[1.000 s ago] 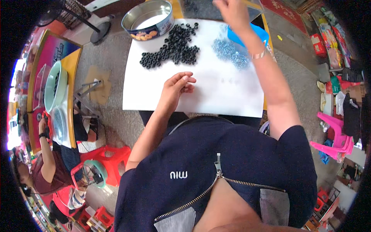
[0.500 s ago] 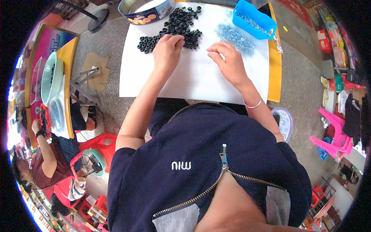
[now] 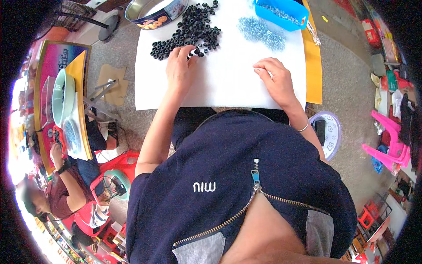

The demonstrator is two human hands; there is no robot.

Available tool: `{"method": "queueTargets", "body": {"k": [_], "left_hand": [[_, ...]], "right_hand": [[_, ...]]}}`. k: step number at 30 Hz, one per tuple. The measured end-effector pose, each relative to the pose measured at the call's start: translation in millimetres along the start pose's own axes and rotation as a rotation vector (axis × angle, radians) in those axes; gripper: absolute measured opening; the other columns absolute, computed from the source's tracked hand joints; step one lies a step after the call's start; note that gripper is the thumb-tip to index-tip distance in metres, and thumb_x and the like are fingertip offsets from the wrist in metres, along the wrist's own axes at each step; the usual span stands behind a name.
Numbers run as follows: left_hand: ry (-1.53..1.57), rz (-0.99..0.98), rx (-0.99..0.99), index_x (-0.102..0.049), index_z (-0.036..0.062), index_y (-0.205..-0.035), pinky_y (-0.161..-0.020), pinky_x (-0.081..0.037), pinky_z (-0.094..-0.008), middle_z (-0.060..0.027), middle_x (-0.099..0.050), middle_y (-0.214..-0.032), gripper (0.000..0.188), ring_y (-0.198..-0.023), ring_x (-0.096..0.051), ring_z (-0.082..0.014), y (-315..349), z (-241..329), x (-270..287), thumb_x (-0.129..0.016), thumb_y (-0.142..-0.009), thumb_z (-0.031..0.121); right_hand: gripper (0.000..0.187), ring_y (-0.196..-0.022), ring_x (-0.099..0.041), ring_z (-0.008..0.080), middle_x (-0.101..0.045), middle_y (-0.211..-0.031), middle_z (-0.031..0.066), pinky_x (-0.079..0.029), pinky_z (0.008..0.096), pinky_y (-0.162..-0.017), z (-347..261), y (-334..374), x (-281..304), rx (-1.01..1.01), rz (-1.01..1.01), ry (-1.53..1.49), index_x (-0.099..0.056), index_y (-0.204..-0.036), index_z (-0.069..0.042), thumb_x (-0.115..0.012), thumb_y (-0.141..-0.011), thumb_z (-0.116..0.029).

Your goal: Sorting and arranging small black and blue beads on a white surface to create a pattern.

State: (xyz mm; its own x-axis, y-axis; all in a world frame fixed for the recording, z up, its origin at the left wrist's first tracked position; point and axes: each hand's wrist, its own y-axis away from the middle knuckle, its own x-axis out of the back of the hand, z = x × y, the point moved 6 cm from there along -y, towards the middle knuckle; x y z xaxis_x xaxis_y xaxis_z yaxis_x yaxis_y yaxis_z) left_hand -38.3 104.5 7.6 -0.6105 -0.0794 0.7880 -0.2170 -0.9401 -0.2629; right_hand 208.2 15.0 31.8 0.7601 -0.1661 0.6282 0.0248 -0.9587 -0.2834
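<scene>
On the white-covered table (image 3: 220,83) lies a spread pile of small black ring-shaped pieces (image 3: 193,28). My left hand (image 3: 179,72) rests at the near edge of that pile, thumb and forefinger apart, with a few black pieces beside the fingertips. Farther right, my right hand (image 3: 277,79) is over the bare white sheet, its thumb and fingertips brought together; whatever they pinch is too small to see. Beyond it lies a loose heap of tiny clear-bluish pieces (image 3: 261,33). A blue plastic box (image 3: 281,17) with more of the tiny pieces stands behind the heap.
A round tin (image 3: 154,20) stands at the far left of the table. To the left, a person (image 3: 66,189) works at another table holding a pale green basin (image 3: 63,94). A lilac basket (image 3: 332,132) sits by my right side; a pink stool (image 3: 391,141) is farther right.
My right hand has drawn nearer and to the right, away from the tiny pieces. My left hand has shifted slightly nearer, its thumb and forefinger now apart. The view has shifted a little.
</scene>
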Motion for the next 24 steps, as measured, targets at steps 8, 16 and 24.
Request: {"method": "queueTargets", "body": {"k": [8, 16, 24], "left_hand": [[0.022, 0.043, 0.008, -0.063, 0.0106, -0.105, -0.084, -0.047, -0.0387, -0.0125, -0.056, -0.111, 0.027, -0.101, -0.055, -0.0305, 13.6, -1.5, -0.6, -0.066, -0.079, 0.007], [-0.063, 0.124, -0.109, -0.066, 0.0118, -0.101, -0.086, -0.045, -0.0377, -0.0097, -0.056, -0.111, 0.024, -0.101, -0.052, -0.0298, 20.4, 9.8, 5.6, -0.068, -0.077, 0.01], [-0.163, 0.084, -0.227, -0.067, 0.0123, -0.097, -0.089, -0.042, -0.0398, -0.0083, -0.058, -0.112, 0.023, -0.102, -0.049, -0.0303, 11.2, 11.2, -6.9, -0.07, -0.074, 0.01]], "right_hand": [[0.01, -0.089, -0.06, 0.0244, -0.064, -0.091, 0.0095, -0.047, 0.0324, -0.08, -6.4, 3.0, -1.8, 0.066, -0.004, 0.026, -0.066, -0.09, -0.002, -0.064, -0.081, -0.007], [0.01, -0.088, -0.059, 0.0246, -0.064, -0.09, 0.0093, -0.047, 0.0328, -0.079, -12.6, 8.7, -5.9, 0.123, -0.008, 0.044, -0.066, -0.089, -0.002, -0.064, -0.081, -0.007], [0.011, -0.09, -0.06, 0.023, -0.064, -0.092, 0.0088, -0.047, 0.031, -0.079, 2.0, 6.7, 21.3, 0.074, 0.094, 0.123, -0.066, -0.09, -0.003, -0.064, -0.082, -0.009]]}}
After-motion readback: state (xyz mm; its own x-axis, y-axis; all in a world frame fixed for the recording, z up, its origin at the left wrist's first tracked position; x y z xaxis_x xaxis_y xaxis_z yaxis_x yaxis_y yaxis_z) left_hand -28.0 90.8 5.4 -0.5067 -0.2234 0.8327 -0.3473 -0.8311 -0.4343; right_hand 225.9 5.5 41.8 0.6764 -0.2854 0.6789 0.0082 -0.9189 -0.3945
